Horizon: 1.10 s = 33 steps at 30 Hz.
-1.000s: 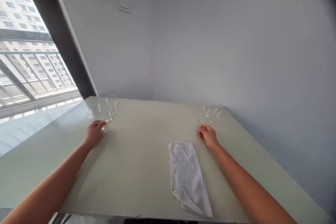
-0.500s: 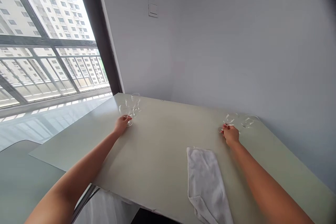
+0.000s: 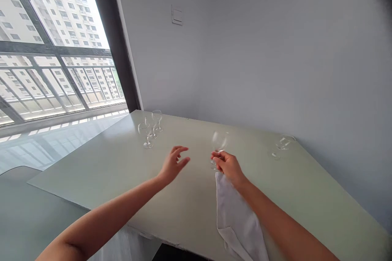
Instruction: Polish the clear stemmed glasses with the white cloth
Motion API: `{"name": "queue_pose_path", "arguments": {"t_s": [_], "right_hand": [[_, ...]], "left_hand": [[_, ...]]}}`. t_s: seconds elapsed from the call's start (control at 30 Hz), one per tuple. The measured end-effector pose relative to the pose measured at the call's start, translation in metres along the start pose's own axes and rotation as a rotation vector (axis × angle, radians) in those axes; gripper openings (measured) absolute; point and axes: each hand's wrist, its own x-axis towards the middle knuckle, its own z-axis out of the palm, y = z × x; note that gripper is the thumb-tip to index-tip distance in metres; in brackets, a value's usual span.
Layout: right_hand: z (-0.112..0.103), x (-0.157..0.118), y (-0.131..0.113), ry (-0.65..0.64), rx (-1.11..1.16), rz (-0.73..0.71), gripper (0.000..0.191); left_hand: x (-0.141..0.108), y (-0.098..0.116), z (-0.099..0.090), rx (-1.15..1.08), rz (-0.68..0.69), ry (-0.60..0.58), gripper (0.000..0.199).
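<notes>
My right hand (image 3: 227, 165) pinches the stem of a clear wine glass (image 3: 219, 140), held upright near the middle of the table with its bowl above my fingers. To its left, my left hand (image 3: 175, 164) is in the air over the table, thumb and fingers apart and nothing between them. Below my right hand lies a white cloth (image 3: 237, 222), partly covered by my forearm. Several more wine glasses (image 3: 148, 134) stand upright in a row at the table's far left. One other wine glass (image 3: 283, 143) lies tipped at the far right.
The pale glossy table (image 3: 183, 195) reaches to the grey walls (image 3: 275, 57) behind it. A window (image 3: 58, 49) with a railing outside is at the left. A light switch (image 3: 177, 15) sits on the wall. A lower pale surface (image 3: 33, 208) lies beyond the table's left edge.
My left hand has let go of the glass at the left row and moved right. My right hand has carried its glass from the right side toward the middle and turned it upright.
</notes>
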Motion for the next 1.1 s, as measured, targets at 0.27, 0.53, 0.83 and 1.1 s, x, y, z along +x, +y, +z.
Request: {"name": "queue_pose_path", "arguments": {"t_s": [0.27,0.53,0.83,1.1], "right_hand": [[0.054,-0.035,-0.007,-0.321,-0.169,-0.070,0.022],[-0.011,-0.040,0.006,-0.210,-0.226,0.111,0.022],[-0.120,-0.015,0.045,0.225,-0.022,0.188,0.018],[-0.209,0.034,0.079,0.802,0.039,0.259,0.033]], "left_hand": [[-0.026,0.017,0.035,-0.358,-0.281,-0.138,0.032],[-0.007,-0.053,-0.056,-0.176,-0.438,0.221,0.041],[-0.003,-0.099,-0.125,-0.012,-0.547,0.405,0.039],[0.007,-0.098,-0.126,0.071,-0.598,0.411,0.025]]}}
